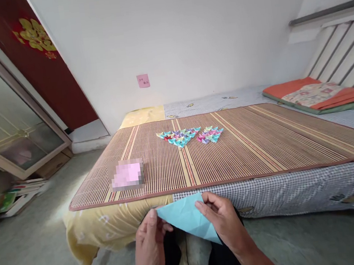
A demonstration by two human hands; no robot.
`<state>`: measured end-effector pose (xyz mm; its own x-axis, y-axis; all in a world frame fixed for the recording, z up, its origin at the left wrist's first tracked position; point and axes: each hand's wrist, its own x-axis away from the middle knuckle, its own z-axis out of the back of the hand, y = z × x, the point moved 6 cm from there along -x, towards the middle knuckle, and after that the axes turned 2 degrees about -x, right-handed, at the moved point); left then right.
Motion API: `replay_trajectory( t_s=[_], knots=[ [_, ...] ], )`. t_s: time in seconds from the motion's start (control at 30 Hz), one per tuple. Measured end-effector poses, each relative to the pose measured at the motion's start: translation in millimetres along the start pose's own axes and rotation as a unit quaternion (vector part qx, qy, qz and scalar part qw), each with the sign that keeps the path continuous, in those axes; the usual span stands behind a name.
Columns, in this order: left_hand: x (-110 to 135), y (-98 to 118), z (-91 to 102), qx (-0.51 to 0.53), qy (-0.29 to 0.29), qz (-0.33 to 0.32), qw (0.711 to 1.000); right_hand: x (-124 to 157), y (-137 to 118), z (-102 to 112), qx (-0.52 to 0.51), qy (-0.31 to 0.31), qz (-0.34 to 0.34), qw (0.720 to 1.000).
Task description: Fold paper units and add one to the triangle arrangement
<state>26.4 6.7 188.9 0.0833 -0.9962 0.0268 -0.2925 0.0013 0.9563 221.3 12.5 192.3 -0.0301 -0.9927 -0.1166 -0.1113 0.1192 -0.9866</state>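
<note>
A sheet of light blue folded paper (187, 217) with creases across it is held over my lap, just off the bed's front edge. My left hand (152, 243) pinches its pointed left corner between thumb and finger. On the other side, my right hand (221, 217) grips the right edge, thumb on top and fingers behind. Farther off on the mat are two groups of small folded paper pieces in several colours, a larger group (179, 137) and a smaller group (210, 135) to its right. A pink stack (126, 174), blurred out, lies at the mat's left.
The striped bamboo mat (247, 154) covers much of the bed, over yellow and checked cloth. Folded orange and floral bedding (314, 92) lies at the far right by a slatted headboard (344, 51). A pink note (143, 80) is stuck on the white wall.
</note>
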Motion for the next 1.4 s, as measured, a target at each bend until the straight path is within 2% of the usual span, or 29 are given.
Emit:
replay_trajectory(
  t_s=[0.1, 0.2, 0.3, 0.47, 0.6, 0.7, 0.77, 0.83, 1.0, 1.2, 1.27, 1.33, 1.4],
  knots=[
    [4, -15, -11.5, -0.004, -0.058, 0.045, 0.997, 1, -1, -3, -0.016, 0.021, 0.007, 1.0],
    [10, -27, -19.9, -0.041, -0.069, 0.07, 0.994, 3, 0, -9, -0.023, 0.021, 0.004, 1.0],
    [14, -28, -25.2, -0.072, -0.077, 0.063, 0.992, 5, 0, -12, -0.025, 0.013, -0.006, 1.0],
    [13, -28, -23.2, -0.087, -0.071, 0.077, 0.991, 2, -5, 3, -0.015, 0.051, 0.006, 0.999],
    [8, -24, -15.8, -0.046, -0.033, 0.088, 0.995, 0, -10, 14, -0.001, 0.065, 0.019, 0.998],
    [3, -16, -10.0, -0.042, -0.004, 0.072, 0.996, 2, -10, 6, 0.003, -0.009, 0.003, 1.0],
    [1, -13, -8.8, -0.048, -0.003, 0.064, 0.997, 6, -6, -6, 0.006, -0.087, -0.027, 0.996],
    [1, -13, -8.7, -0.046, -0.006, 0.063, 0.997, 11, -3, -16, 0.022, -0.132, -0.046, 0.99],
    [1, -17, -9.8, -0.001, 0.0, 0.081, 0.997, 12, 1, -22, 0.051, -0.125, -0.043, 0.99],
    [-6, -14, -4.7, 0.049, 0.035, 0.097, 0.993, 12, 11, -16, 0.004, -0.144, -0.077, 0.987],
    [-8, -13, -1.6, 0.06, 0.053, 0.105, 0.991, 10, 8, -8, 0.01, -0.12, -0.055, 0.991],
    [-8, -14, -0.6, 0.065, 0.058, 0.115, 0.99, 9, -1, 0, 0.055, -0.086, 0.005, 0.995],
    [-8, -16, -2.1, 0.064, 0.047, 0.125, 0.989, 11, -12, 0, 0.12, -0.089, 0.075, 0.986]
  ],
)
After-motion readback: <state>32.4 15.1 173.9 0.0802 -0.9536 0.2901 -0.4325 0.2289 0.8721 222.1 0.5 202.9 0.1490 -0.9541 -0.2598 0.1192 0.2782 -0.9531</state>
